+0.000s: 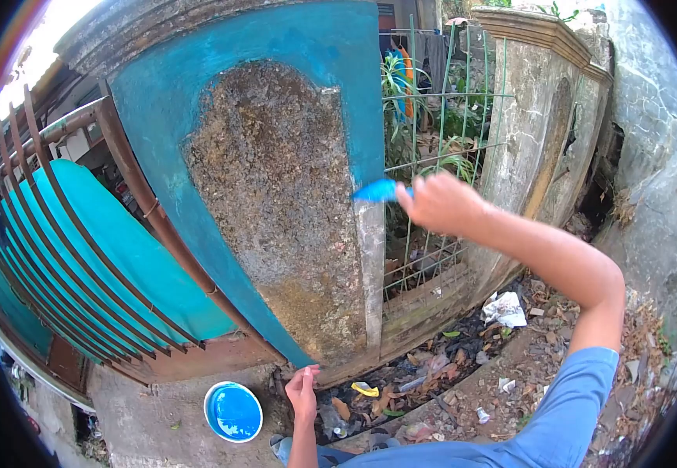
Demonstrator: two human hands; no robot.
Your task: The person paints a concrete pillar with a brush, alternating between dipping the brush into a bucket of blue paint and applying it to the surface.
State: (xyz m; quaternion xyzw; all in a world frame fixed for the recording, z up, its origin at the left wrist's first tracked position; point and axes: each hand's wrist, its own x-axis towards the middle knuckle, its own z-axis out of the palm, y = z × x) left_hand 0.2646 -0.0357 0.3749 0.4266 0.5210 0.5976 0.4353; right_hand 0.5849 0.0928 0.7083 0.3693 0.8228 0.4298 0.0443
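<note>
My right hand (446, 204) is closed around a paintbrush (375, 191), its bristles covered in blue paint. The bristle tip touches the right edge strip of the pillar (276, 179), where blue-green paint above meets bare pale concrete below. Rough, unpainted stone fills the pillar's middle. Low down by the pillar's foot, my left hand (303, 392) holds nothing, its fingers loosely bent and slightly apart. To its left on the concrete stands a white bucket (256, 430) with blue paint (231, 409) inside.
A brown metal gate (132, 168) with turquoise sheeting (120, 242) is on the left. Green fence bars (445, 93) and a weathered post (522, 117) stand on the right. Dry leaves and litter (502, 310) line the gutter along the base.
</note>
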